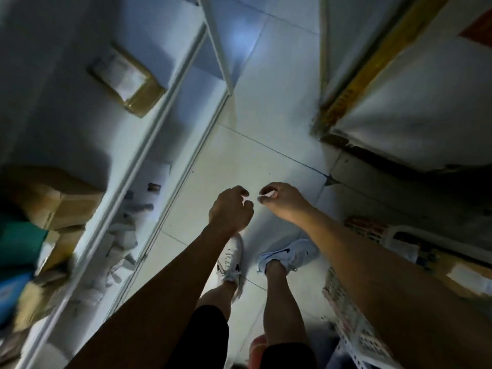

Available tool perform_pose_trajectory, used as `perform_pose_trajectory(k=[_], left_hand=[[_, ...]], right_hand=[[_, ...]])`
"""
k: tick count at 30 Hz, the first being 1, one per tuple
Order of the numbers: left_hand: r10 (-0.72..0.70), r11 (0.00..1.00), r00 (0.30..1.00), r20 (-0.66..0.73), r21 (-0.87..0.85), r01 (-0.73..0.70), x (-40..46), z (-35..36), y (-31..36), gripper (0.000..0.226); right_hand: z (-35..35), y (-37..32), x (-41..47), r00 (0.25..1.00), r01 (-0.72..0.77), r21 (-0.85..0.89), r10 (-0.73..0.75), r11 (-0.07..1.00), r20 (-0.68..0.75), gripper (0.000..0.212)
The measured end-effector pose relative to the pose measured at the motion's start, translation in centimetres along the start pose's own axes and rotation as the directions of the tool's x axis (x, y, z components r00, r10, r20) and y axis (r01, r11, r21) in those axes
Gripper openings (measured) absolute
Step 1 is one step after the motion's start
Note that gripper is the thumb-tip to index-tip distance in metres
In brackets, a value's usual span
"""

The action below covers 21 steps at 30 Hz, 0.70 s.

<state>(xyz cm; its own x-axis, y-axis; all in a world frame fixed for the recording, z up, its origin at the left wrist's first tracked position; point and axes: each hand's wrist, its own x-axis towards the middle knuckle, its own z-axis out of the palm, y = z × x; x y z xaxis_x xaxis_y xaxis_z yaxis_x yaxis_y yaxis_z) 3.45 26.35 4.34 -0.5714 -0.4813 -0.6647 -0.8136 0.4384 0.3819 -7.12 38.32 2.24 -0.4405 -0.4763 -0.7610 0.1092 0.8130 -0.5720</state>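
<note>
Beyond left hand [231, 209], parcel [127, 81] on shelf [66, 123]

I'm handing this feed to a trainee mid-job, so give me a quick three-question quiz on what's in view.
1. True or false: the left hand and the right hand rest on the taped parcel.
2. The shoes are: A white, B red, C black.
3. Fill in: the taped parcel lies on a shelf on the person's ____ side.

Key: 1 false, both hands are held out over the floor, apart from the parcel; 2 A; 3 left.
</note>
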Motion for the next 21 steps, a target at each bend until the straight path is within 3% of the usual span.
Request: perform_pose_trajectory(k=[7, 11, 14, 17, 21], left_hand=[[-0.237, 0.944, 0.955, -0.178, -0.276, 0.183, -0.6, -6.7, -9.2, 0.029], [-0.403, 0.839, 0.883, -0.239, -0.482, 0.252, -0.4, -8.1, -13.4, 0.028], [-0.532, 0.698, 0.801, -0.273, -0.677, 0.233, -0.9, -7.6, -16.0, 0.029], [-0.670, 0.507, 0.674, -0.312, -0.855, 0.109, -1.4, -6.7, -18.7, 0.032], [-0.820, 0.313, 0.499, -0.281, -0.950, -0.021, -2.2, -6.3, -21.8, 0.047]], right_hand=[[7.5, -10.3, 4.2, 0.981, 0.181, -0.202, -0.161, 0.962, 0.110, 0.026], [12.1, -14.1, 5.8, 0.936, 0.328, -0.247, -0.278, 0.912, 0.218, 0.029], [15.6, -15.6, 6.2, 0.900, 0.398, -0.267, -0.317, 0.877, 0.300, 0.026], [18.6, -16.7, 6.0, 0.871, 0.459, -0.238, -0.381, 0.856, 0.309, 0.019], [22.6, -19.1, 5.3, 0.821, 0.552, -0.203, -0.484, 0.809, 0.302, 0.021]])
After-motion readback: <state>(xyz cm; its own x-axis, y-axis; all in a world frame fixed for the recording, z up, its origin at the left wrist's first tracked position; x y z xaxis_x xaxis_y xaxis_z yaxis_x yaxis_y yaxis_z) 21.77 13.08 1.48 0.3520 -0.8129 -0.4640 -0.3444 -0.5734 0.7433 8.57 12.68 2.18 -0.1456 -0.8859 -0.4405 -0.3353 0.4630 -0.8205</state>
